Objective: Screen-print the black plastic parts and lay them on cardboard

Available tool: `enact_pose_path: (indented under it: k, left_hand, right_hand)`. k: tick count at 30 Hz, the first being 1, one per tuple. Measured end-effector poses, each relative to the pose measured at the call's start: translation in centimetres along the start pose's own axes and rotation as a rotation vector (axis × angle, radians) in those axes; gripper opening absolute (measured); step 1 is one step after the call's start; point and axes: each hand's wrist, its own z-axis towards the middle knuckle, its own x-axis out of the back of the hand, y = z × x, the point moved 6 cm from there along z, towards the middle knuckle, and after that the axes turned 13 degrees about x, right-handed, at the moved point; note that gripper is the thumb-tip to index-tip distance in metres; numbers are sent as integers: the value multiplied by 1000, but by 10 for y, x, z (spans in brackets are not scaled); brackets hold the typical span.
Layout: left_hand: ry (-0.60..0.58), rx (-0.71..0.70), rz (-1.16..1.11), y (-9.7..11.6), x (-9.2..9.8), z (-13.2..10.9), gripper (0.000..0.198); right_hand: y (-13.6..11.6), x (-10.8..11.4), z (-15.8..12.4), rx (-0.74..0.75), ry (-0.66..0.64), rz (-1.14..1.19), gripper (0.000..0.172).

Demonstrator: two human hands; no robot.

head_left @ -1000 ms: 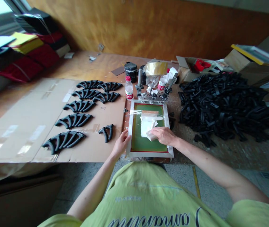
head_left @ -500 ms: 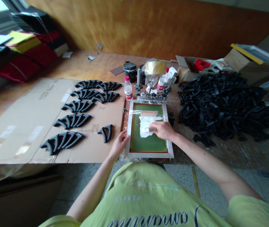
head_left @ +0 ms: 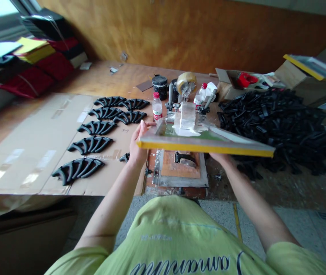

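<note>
The framed screen [head_left: 208, 146] is tilted up, its yellow near edge raised. My left hand [head_left: 138, 143] grips the frame's left side. My right hand [head_left: 219, 156] is under the near edge at the right, its fingers hidden beneath the frame. White ink [head_left: 190, 131] and an upright squeegee [head_left: 188, 115] are on the mesh. Below the frame, a black curved part [head_left: 186, 158] sits on the brown base plate [head_left: 167, 172]. Another black part [head_left: 124, 157] lies on the cardboard beside my left hand, partly hidden by it.
Rows of black parts [head_left: 91, 145] lie on the cardboard [head_left: 31, 149] at left. A large heap of black parts [head_left: 280, 130] is at right. Behind the frame stand a bottle [head_left: 157, 107], a black tub [head_left: 159, 87] and a tape roll [head_left: 187, 82]. An open box [head_left: 226, 86] is farther right.
The frame has swung up from lying flat, uncovering the base and the black part. My right hand has let go of the squeegee and moved to the frame's right side. My left hand has risen.
</note>
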Motion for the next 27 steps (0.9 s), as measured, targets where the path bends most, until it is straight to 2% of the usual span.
enact_pose_path:
  k: [4,6,7,8,10,12,14,16,17,19,22,25,27]
  left_hand:
    - [-40,-105,-37,32,-18,23,46]
    - [-37,-118,-41,30,-19,19,46]
    - [-20,-107,-42,22,-17,12,46]
    - [-17,-67,-31,8,-16,2,47]
    - [-86,125,41,-35,-18,-27,51]
    - [-276,458,160,-93,-28,-63,58]
    - [-343,655,117,-134,-30,-94,63]
    - [-299,731,-8,-156,-24,-104,59]
    - [-253,736,-48,-160,-17,-103,55]
    - [-125,706,-55,-161,8,-90,47]
    - [46,625,35,-153,57,-69,44]
    - [55,639,152,-154,89,-66,47]
    - [28,645,207,-160,94,-71,47]
  right_hand:
    - [-30,-68,-30,33,-275,-208,19]
    - [-37,-83,-34,-17,-401,-309,14]
    - [-39,-85,-34,-64,-434,-315,13]
    - [-42,-85,-35,-115,-449,-302,13]
    - [-51,-81,-37,-199,-401,-261,14]
    - [-73,-79,-42,-191,-278,-226,16]
    - [-103,-85,-47,-54,-196,-151,15]
    - [-125,-93,-50,124,-198,-21,14]
    - [-127,-94,-50,179,-203,45,14]
    - [-106,-87,-43,174,-164,118,15]
    - [-33,-61,-27,-20,-17,36,19]
    - [32,-42,-24,-197,53,-122,16]
    - [53,-40,-30,-238,33,-181,15]
